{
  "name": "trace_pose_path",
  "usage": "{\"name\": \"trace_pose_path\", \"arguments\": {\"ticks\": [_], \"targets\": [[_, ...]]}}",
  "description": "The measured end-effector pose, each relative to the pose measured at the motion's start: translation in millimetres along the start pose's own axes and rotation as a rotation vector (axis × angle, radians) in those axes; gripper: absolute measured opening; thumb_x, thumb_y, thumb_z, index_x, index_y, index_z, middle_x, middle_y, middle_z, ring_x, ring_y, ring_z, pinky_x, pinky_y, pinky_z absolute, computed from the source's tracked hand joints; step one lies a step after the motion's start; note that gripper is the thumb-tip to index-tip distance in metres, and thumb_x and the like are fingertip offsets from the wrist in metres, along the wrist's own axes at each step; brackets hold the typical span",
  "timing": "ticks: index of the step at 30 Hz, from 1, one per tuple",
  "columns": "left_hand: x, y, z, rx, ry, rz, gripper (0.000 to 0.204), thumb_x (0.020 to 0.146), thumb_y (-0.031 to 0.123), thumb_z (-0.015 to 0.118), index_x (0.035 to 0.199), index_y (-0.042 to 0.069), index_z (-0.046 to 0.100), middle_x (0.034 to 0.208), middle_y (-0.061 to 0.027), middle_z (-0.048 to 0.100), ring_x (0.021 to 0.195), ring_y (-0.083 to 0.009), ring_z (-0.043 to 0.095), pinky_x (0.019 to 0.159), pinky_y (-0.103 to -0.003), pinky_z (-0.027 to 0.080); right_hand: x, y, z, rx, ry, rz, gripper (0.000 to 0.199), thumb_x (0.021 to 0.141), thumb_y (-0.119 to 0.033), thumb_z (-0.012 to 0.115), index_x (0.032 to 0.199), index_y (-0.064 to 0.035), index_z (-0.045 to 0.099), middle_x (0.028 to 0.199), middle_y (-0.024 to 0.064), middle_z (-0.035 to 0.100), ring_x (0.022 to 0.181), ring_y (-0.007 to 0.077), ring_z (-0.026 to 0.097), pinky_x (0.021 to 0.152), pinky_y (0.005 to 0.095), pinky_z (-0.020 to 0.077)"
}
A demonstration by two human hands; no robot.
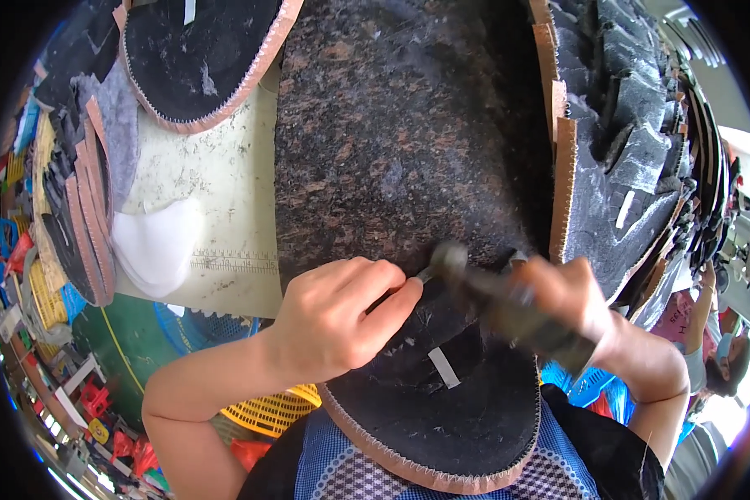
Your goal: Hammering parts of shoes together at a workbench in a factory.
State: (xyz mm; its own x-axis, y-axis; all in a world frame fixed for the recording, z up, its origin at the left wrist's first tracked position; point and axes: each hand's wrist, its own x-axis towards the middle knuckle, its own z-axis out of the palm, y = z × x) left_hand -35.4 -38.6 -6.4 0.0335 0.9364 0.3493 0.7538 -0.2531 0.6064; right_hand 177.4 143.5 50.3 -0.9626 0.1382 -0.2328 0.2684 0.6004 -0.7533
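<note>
A black padded piece [442, 408] with a stitched tan border and a small white tag lies between my arms, its rounded end toward me and its far part at the near edge of a speckled dark stone slab [375, 150]. My left hand [333, 312] is closed over it, thumb and forefinger pinched together; what they hold is too small to make out. Smeared by motion, my right hand [567, 300] grips what looks like a hammer [525, 312]. Its rounded head [450, 257] is just beside my left fingertips.
More tan-edged black pieces lie at the upper left [200, 62] and in a stack on the right [617, 158]. White pads [158, 248] rest on a pale board with a ruler scale [233, 260]. Below are a yellow basket [275, 411] and blue baskets. Another person [725, 362] is at far right.
</note>
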Motion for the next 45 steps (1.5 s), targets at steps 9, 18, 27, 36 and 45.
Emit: {"name": "trace_pose_path", "arguments": {"ticks": [9, 18, 27, 36, 45], "targets": [[23.2, -21.1, -18.8, -0.402, -0.265, -0.193, 0.021, 0.08, 0.001, 0.077, 0.1, -0.002, 0.073, 0.085, -0.0075, 0.061, 0.071, -0.0196, 0.065, 0.059, -0.033, 0.052, -4.4, -1.7, -3.2, -0.073, -0.045, 0.149, 0.025, 0.084, -0.011, 0.074, 0.093, -0.0024, 0.053, 0.065, 0.0098, 0.061, 0.057, 0.0306, 0.067, 0.049, 0.0381, 0.0512], [11.9, -7.0, -7.1, 0.128, -0.135, 0.2, 0.024, 0.071, 0.001, 0.078, 0.093, -0.006, 0.07, 0.081, -0.0069, 0.056, 0.07, -0.0208, 0.058, 0.058, -0.03, 0.05, 17.8, -12.5, -11.0, -0.112, 0.104, 0.029, 0.027, 0.078, -0.011, 0.076, 0.09, -0.004, 0.052, 0.06, 0.0091, 0.059, 0.05, 0.0286, 0.065, 0.043, 0.0394, 0.0487], [20.6, -15.9, -37.0, -0.304, -0.253, -0.233, 0.016, 0.078, 0.004, 0.078, 0.09, 0.002, 0.068, 0.078, -0.0085, 0.059, 0.068, -0.0275, 0.062, 0.06, -0.037, 0.051, 7.0, -10.5, 6.3, -0.071, 0.02, -0.022, 0.02, 0.083, -0.007, 0.07, 0.093, -0.0035, 0.053, 0.061, 0.0108, 0.055, 0.053, 0.0326, 0.063, 0.047, 0.0413, 0.0483], [13.9, -16.2, -32.1, -0.131, -0.254, -0.065, 0.03, 0.074, -0.001, 0.074, 0.104, 0.0, 0.073, 0.078, -0.0058, 0.056, 0.067, -0.0194, 0.06, 0.052, -0.031, 0.05, 1.9, -8.1, 13.5, -0.08, 0.093, -0.039, 0.02, 0.085, -0.007, 0.072, 0.093, -0.003, 0.053, 0.06, 0.0111, 0.056, 0.053, 0.0329, 0.064, 0.046, 0.0405, 0.049], [6.8, -18.3, -28.7, 0.163, -0.201, 0.301, 0.019, 0.068, 0.004, 0.071, 0.086, -0.003, 0.073, 0.08, -0.003, 0.059, 0.071, -0.0145, 0.058, 0.056, -0.024, 0.053, 22.3, -21.5, -1.6, 0.013, 0.007, 0.054, 0.026, 0.081, -0.01, 0.074, 0.087, -0.005, 0.049, 0.057, 0.0092, 0.054, 0.046, 0.0311, 0.06, 0.042, 0.0427, 0.0449]]}}
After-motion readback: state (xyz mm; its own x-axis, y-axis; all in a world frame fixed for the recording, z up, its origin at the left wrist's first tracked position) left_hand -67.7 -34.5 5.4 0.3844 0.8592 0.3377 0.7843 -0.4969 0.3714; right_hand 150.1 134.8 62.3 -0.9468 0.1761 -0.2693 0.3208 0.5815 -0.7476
